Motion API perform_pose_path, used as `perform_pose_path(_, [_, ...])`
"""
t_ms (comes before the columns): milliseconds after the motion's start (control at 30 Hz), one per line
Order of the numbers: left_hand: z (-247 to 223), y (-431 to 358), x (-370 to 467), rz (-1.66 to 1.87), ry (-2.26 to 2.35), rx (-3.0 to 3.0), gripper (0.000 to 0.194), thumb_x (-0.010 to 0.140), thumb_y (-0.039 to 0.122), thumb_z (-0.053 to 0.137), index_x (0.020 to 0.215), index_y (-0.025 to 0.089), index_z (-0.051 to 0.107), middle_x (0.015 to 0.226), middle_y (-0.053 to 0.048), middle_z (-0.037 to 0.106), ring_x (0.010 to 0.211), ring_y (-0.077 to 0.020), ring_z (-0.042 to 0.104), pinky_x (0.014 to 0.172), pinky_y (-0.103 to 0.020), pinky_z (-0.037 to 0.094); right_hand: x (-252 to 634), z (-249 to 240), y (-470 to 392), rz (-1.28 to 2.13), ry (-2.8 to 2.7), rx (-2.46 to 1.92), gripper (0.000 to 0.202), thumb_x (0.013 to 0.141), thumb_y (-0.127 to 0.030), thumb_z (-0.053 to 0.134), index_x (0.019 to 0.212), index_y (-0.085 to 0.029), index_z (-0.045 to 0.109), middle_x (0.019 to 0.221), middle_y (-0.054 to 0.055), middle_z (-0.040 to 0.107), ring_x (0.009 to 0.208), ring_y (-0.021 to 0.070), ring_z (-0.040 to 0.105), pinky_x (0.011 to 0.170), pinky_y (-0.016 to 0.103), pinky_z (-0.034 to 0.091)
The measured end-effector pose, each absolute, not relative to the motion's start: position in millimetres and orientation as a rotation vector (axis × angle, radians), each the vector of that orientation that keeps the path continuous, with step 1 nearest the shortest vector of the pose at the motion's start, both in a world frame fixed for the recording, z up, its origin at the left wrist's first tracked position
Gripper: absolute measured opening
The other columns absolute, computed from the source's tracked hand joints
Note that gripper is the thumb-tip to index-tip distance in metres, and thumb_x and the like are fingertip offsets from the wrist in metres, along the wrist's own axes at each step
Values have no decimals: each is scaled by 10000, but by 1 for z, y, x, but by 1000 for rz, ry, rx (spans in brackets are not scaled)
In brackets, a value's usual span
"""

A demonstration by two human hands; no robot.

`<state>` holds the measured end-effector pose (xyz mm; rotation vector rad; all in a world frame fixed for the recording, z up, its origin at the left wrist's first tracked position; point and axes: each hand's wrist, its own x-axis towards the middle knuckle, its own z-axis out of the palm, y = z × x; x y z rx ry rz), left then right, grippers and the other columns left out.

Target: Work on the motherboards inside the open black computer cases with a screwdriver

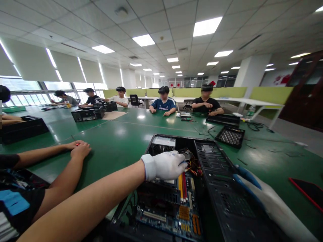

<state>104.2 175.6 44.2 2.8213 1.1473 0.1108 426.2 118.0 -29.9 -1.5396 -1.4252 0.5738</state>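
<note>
An open black computer case (214, 188) lies in front of me with its inside facing up. My left hand (168, 164), in a white glove, reaches in over the blue motherboard (174, 218). Its fingers are bent together beside a bundle of coloured power cables (195, 165); whatever is between the fingertips is hidden. Just beyond this hand is the power supply (161, 143) with its fan. Red and yellow memory slots (182, 188) show below the fingers. My right hand (254, 188), in a white and blue glove, rests against the case's right side, fingers stretched out and apart.
At my left, a co-worker's bare hands (79, 149) hold a small tool. A black tray of small parts (230, 137) sits beyond the case, with loose cables (256, 126) behind. A red-edged black mat (309, 193) lies right. Other people sit around the green table (121, 134).
</note>
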Motion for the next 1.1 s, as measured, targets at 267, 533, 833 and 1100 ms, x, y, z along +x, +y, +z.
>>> perform_pose_path(267, [74, 83, 55, 214, 1146, 2751, 288, 1068, 424, 372, 1044, 254, 603, 1062, -68, 721, 966, -243, 707, 876, -362, 559, 361, -17, 118, 841, -1446, -1396, 606, 870, -621, 648, 1381, -297, 677, 1354, 58, 732, 1269, 398, 663, 997, 478, 603])
perform_pose_path(533, [54, 87, -19, 887, 1151, 2622, 278, 965, 526, 559, 899, 281, 673, 840, -25, 671, 821, -187, 695, 676, -273, 554, 276, -21, 155, 911, -1581, -1052, 625, 911, -607, 647, 1405, -223, 650, 1337, 97, 730, 1255, 343, 652, 1082, 492, 518])
perform_pose_path(833, [38, 108, -42, 1100, 1311, 2475, 465, 1040, 501, 328, 877, 272, 699, 787, -45, 649, 765, -215, 702, 579, -294, 508, 193, -29, 223, 1107, -1771, -795, 587, 874, -567, 713, 1369, -255, 665, 1310, 67, 734, 1280, 314, 625, 1137, 512, 461])
perform_pose_path(1100, [-131, 41, 62, 1105, 1603, 2443, 139, 945, 370, 629, 1044, 323, 714, 1002, -29, 786, 891, -256, 750, 809, -336, 611, 146, -58, 251, 1135, -1852, -810, 619, 972, -626, 545, 1390, -178, 625, 1386, 109, 687, 1324, 271, 597, 1145, 436, 456])
